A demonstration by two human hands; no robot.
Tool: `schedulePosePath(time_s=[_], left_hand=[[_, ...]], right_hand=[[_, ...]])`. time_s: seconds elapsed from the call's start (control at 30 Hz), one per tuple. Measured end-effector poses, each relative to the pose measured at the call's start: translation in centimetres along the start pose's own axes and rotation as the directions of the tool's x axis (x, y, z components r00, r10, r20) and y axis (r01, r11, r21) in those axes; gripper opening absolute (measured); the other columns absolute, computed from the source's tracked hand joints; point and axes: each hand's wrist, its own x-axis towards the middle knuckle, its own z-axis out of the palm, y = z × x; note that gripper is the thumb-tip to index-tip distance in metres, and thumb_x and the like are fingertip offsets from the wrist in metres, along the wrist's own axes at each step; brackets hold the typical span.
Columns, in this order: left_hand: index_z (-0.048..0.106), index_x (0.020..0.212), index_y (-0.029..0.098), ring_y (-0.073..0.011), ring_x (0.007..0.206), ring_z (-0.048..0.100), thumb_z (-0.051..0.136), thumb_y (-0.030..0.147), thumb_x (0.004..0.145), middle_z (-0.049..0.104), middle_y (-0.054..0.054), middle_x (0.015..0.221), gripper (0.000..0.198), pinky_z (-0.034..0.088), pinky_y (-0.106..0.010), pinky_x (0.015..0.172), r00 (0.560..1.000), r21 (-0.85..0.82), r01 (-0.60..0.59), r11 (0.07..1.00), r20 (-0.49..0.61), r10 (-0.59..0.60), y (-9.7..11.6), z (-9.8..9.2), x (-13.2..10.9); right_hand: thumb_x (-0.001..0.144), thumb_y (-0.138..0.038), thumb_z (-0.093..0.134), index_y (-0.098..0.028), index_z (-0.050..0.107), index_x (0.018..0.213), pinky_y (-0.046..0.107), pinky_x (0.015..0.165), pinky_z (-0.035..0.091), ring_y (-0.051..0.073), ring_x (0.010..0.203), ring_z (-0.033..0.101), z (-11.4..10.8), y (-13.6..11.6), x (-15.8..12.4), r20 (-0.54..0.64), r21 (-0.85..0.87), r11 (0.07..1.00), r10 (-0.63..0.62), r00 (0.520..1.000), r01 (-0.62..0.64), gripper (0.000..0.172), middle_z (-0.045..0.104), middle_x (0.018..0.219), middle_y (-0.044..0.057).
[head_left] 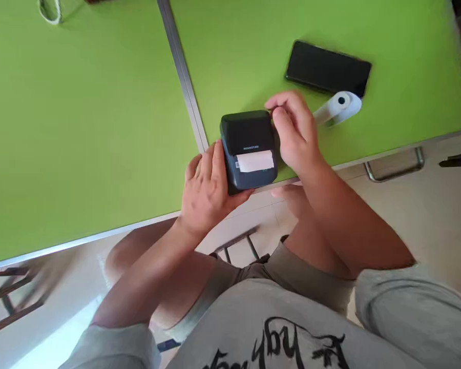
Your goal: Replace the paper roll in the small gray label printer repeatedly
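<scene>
A small dark label printer (249, 136) sits at the table's front edge, with a strip of white paper (255, 161) sticking out of its slot. My left hand (207, 189) is wrapped round the printer's left side, its thumb along the near edge. At the far right corner of the printer, my right hand (295, 128) has its fingers curled, index finger and thumb closed about the corner; their exact contact is partly hidden. To the right of that hand lies a white paper roll (348, 106), partly unwound, against a black phone (328, 66).
The green table (92, 123) has a metal strip (182, 72) running across it. A white loop of cord (54, 19) lies at the far left. Below the edge are my legs, a metal handle (395, 171) at the right and a dark rack (11, 292) at the left.
</scene>
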Motion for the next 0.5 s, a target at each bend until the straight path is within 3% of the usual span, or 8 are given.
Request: schedulePosePath(time_s=[0.17,0.3,0.5], left_hand=[[0.039,0.159,0.003,-0.0350,0.132,0.065,0.048,0.086,0.090,0.063,-0.027,0.146,0.108,0.046,-0.045,0.113,1.000,-0.014,0.003,1.000,0.002,-0.003,-0.46,-0.27,-0.23],[0.042,0.158,0.005,-0.0365,0.128,0.069,0.050,0.088,0.087,0.065,-0.027,0.145,0.109,0.051,-0.047,0.108,1.000,0.002,0.007,1.000,-0.024,-0.006,-0.78,-0.40,-0.25],[0.051,0.154,0.011,-0.0390,0.125,0.071,0.054,0.089,0.085,0.068,-0.022,0.143,0.104,0.054,-0.052,0.105,0.999,-0.074,0.053,0.996,0.005,-0.053,-0.99,-0.52,0.36]], right_hand=[[0.108,-0.054,0.041,-0.027,0.065,0.105,0.043,0.089,0.054,0.023,0.095,0.064,-0.29,-0.33,-0.33,0.046,-0.087,0.996,0.012,0.999,-0.008,0.037,0.067,0.104,0.007],[0.107,-0.057,0.040,-0.024,0.062,0.114,0.043,0.091,0.053,0.022,0.099,0.065,-0.43,-0.64,-0.48,0.140,-0.059,0.997,0.050,0.989,-0.042,0.040,0.066,0.114,0.008],[0.100,-0.076,0.038,-0.028,0.054,0.130,0.042,0.087,0.052,0.020,0.097,0.063,-0.82,-0.28,-0.46,0.230,-0.009,0.997,0.082,0.970,-0.082,0.059,0.063,0.135,0.007]])
